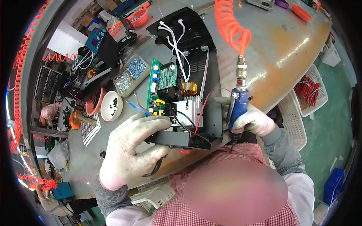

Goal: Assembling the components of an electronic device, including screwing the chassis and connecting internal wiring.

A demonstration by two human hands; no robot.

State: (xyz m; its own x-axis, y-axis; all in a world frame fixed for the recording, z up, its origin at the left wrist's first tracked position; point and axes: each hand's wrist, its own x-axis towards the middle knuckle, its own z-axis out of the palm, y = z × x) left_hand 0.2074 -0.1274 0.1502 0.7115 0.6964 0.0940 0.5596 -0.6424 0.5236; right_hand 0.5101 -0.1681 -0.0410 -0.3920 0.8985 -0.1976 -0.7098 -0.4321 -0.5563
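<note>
A black metal casing (215, 101) lies on the bench before me with its electronics exposed. Inside it are a green circuit board (167, 78), a copper-wound coil (189, 89) and a silver heat sink (193, 113); white wires (179, 56) run to its far part. My left hand (134, 145), in a whitish glove, grips the casing's near end panel (173, 139), thumb below and fingers above. In my gloved right hand (254, 119) is a blue air screwdriver (240, 103), upright beside the casing's right wall with its tip pointing down. An orange coiled hose (235, 32) feeds its top.
Left of the casing stand a divided screw tray (135, 71), a white bowl (111, 106) of small black parts and a red bowl (93, 103). Another opened unit (88, 75) and a blue-faced control box (96, 40) sit further left. White baskets (311, 88) stand right of the bench.
</note>
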